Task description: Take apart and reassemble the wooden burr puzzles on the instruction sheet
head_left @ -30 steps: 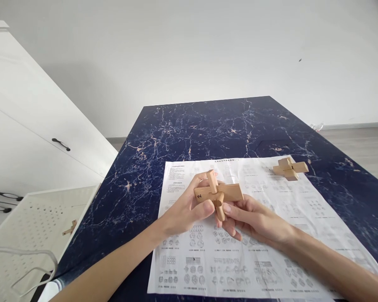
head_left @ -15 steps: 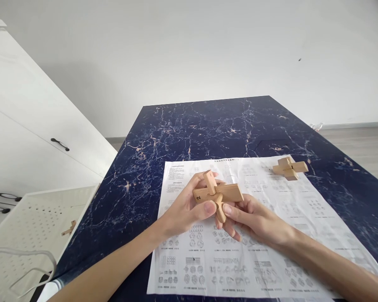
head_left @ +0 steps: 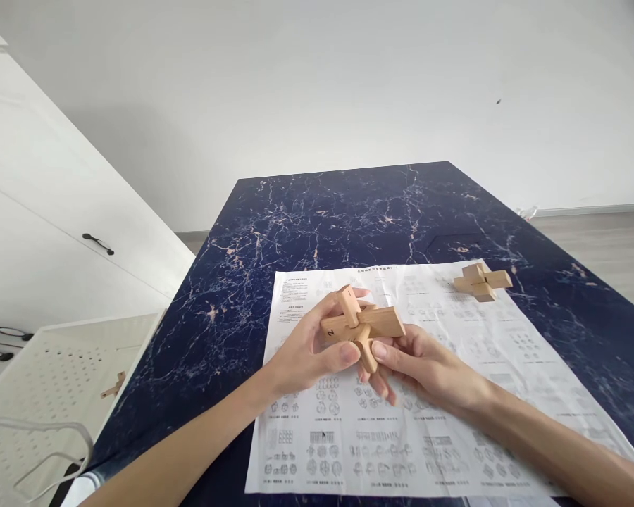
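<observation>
A wooden interlocking puzzle [head_left: 385,322] of crossed bars is held above the printed sheet, with the numbers 1 and 2 on two of its bars. My left hand [head_left: 317,345] is closed around its left side, thumb pressed near the middle of the crossing. My right hand [head_left: 420,359] pinches the short bar that points toward me, thumb on its side and fingers underneath. Parts of the puzzle are hidden behind the fingers. A second wooden cross puzzle [head_left: 482,282] lies on the far right corner of the sheet.
The large paper sheet [head_left: 296,458] with printed diagrams lies on a dark blue marbled table [head_left: 317,211]. Left of the table stand a white perforated surface [head_left: 58,373], bearing a small wooden piece [head_left: 115,385] and a pale cable [head_left: 42,424], and a white cabinet [head_left: 58,183].
Both hands still hold the puzzle in nearly the same pose. The fingers under it have shifted slightly, and the whole view has moved a little.
</observation>
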Demonstrator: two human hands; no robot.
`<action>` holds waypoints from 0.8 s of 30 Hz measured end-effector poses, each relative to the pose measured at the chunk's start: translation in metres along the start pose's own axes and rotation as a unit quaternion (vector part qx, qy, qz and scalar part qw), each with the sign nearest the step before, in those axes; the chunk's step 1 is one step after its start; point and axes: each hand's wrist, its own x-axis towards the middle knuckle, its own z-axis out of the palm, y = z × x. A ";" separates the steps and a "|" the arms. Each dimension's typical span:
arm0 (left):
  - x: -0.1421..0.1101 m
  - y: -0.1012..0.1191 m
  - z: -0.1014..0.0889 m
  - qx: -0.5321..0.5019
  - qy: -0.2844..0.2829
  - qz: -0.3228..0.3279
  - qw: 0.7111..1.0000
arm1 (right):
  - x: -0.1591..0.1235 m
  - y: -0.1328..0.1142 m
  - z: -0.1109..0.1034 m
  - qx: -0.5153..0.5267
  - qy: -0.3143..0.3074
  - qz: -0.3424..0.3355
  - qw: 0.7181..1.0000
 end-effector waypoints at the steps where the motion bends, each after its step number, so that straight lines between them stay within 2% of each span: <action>1: 0.000 0.001 0.001 0.007 0.001 0.006 1.000 | -0.001 -0.002 0.000 -0.027 0.010 0.003 1.000; 4: -0.001 0.003 0.005 0.039 0.024 0.016 0.999 | -0.006 -0.005 0.001 -0.171 0.081 -0.014 0.982; 6: -0.001 0.004 0.007 0.066 0.048 0.020 0.997 | -0.011 -0.005 0.000 -0.300 0.142 -0.049 0.942; 8: -0.002 0.005 0.007 0.089 0.061 0.019 0.994 | -0.014 -0.004 0.000 -0.396 0.175 -0.075 0.898; 10: -0.002 0.004 0.006 0.113 0.061 0.019 0.992 | -0.016 -0.003 0.001 -0.426 0.177 -0.080 0.884; 17: -0.002 -0.002 0.006 0.221 0.057 0.045 0.973 | -0.011 -0.012 0.005 -0.290 0.133 -0.019 0.947; 24: -0.002 0.000 0.009 0.269 0.060 0.113 0.955 | -0.011 -0.007 -0.002 -0.125 0.142 -0.001 0.982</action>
